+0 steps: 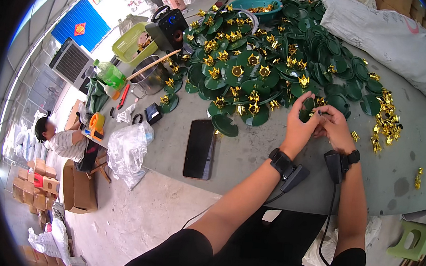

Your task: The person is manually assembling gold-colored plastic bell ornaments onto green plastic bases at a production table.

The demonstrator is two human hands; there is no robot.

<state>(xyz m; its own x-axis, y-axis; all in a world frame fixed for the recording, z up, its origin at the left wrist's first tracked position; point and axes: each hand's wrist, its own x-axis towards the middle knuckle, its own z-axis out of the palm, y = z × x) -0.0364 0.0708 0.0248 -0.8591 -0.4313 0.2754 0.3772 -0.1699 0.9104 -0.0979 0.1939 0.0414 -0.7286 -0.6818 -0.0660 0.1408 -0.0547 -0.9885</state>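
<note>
Over the right part of the grey table, my left hand [299, 126] is closed on a dark green disc [306, 110], held tilted on edge between thumb and fingers. My right hand [337, 131] meets it there, its fingers pinched together at the disc's near side. What lies between those right fingertips is mostly hidden; a hint of gold shows close by. Behind both hands spreads a big heap of green discs [254, 117], several with shiny gold claw-shaped pieces fixed at their middles. Loose gold pieces [386, 119] lie in a pile to the right of my hands.
A black phone [199, 149] lies near the table's front edge. Leftward are a clear plastic bag [127, 151], a metal pot [150, 75], a green basket [130, 44] and a black speaker [166, 32]. A white sack [390, 42] lies at back right. Another person [67, 139] sits at far left.
</note>
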